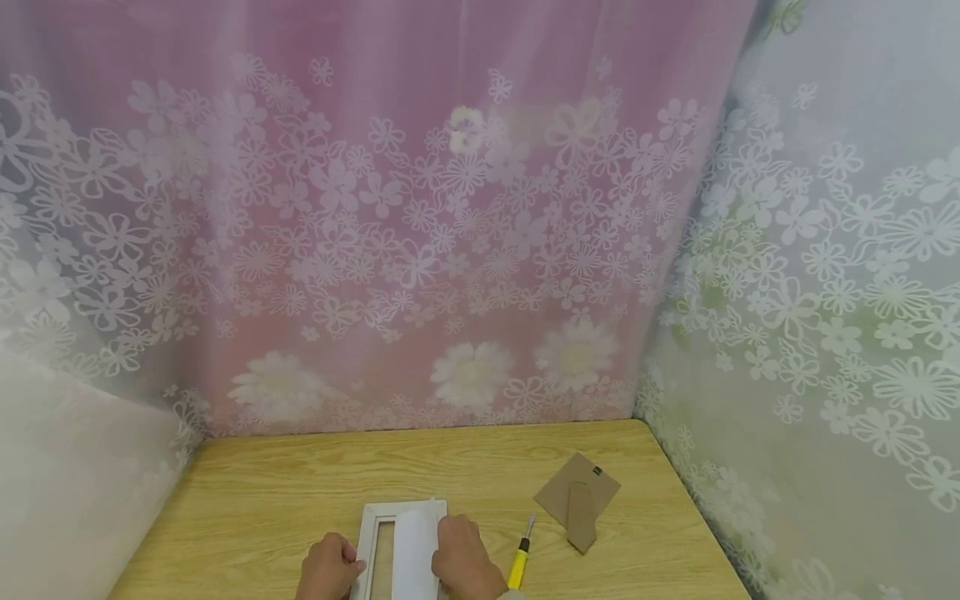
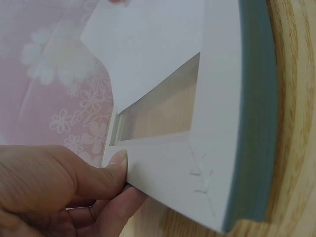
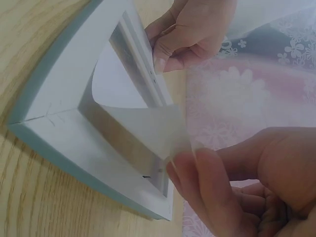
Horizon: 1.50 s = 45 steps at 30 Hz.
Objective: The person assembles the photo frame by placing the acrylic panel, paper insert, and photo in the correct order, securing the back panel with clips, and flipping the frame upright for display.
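lower centre, left hand (image 1: 328, 568) pinches the white rectangular picture frame (image 1: 375, 533); right hand (image 1: 463, 557) pinches its thin white sheet (image 1: 417, 546), best peeled slowly and evenly.

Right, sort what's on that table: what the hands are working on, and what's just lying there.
In hand:
white picture frame, left hand gripping its edge
white sheet over the frame's opening, right hand pinching it

Lying about:
yellow-handled screwdriver, right of the frame
brown backing board with stand, further right
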Tool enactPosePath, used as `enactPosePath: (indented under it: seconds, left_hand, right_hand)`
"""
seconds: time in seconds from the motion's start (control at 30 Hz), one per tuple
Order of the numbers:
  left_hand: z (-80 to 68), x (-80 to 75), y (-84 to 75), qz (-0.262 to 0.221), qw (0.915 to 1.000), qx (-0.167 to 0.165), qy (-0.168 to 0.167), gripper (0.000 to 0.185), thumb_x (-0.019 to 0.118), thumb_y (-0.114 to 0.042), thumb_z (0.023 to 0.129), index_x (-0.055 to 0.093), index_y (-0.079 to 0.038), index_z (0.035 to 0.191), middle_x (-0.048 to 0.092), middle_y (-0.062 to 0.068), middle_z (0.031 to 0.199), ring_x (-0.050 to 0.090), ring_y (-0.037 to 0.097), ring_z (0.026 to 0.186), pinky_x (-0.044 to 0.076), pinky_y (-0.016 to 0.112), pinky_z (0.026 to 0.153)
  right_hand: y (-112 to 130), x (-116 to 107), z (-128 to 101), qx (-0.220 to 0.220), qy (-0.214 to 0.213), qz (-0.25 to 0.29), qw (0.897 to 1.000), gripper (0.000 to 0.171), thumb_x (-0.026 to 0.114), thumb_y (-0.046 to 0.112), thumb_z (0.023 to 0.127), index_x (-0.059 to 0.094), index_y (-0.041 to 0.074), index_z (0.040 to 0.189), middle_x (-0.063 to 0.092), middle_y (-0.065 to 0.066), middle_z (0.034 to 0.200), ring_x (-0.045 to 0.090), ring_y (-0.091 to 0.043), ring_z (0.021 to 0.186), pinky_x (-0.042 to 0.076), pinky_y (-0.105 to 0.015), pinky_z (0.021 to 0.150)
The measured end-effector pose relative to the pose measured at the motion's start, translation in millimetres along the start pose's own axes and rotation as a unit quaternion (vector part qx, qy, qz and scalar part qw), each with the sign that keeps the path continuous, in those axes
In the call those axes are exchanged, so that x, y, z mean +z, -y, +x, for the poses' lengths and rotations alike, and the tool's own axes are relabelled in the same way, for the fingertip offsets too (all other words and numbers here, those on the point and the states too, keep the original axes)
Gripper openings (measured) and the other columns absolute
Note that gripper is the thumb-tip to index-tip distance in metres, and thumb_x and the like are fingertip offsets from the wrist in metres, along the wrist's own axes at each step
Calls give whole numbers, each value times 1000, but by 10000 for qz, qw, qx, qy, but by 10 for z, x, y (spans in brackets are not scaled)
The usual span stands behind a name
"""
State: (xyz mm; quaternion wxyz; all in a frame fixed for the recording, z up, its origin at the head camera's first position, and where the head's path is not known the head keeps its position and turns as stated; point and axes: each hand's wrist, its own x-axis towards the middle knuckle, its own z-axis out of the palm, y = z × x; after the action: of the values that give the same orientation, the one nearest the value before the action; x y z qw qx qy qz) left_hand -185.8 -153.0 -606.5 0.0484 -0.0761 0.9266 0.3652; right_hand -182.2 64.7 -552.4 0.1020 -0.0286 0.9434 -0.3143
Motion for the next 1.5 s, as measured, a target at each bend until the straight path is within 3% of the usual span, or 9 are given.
enactPosePath:
  seconds: [0.17,0.53,0.83,1.0,1.17,1.5]
  left_hand:
    - [3,15,-8,-31,10000,-79,12,25,82,-6,81,57,-4,79,57,4,73,54,20,70,42,31,63]
    - [0,2,-6,50,9999,71,-80,26,83,-6,81,57,-4,78,57,5,73,54,21,70,42,33,63]
    - [2,-8,-26,50,9999,-112,33,25,82,-6,81,57,-4,79,57,5,73,54,21,70,43,33,63]
    - [4,-6,-22,41,10000,-74,5,25,83,-7,81,58,-4,78,57,6,73,55,21,70,43,33,63]
    - [1,-9,-8,49,9999,45,-85,26,83,-7,80,57,-4,77,57,5,71,54,21,69,42,33,62]
    - [-16,-6,-15,25,9998,123,-171,28,84,-7,79,57,-5,76,56,4,70,53,19,67,41,32,61]
  right_hand:
    - [2,14,2,106,27,100,9999,8,65,-16,80,63,-10,75,54,-9,48,53,-12,34,40,-20,35]
    - [11,32,22,209,113,172,9996,8,67,-14,81,62,-11,74,54,-10,47,53,-12,32,37,-18,33]
    - [21,35,32,250,188,206,9993,8,69,-13,81,62,-12,78,55,-12,51,55,-13,33,38,-18,35]
    - [23,54,45,166,172,211,9995,8,70,-14,80,62,-13,78,55,-12,50,57,-15,33,38,-18,34]
    - [64,53,58,356,294,250,9986,9,71,-14,80,62,-14,81,56,-14,54,57,-15,35,35,-16,34]
    - [83,101,17,34,-71,123,9999,10,69,-17,72,61,-11,72,52,-9,46,58,-19,36,46,-26,37]
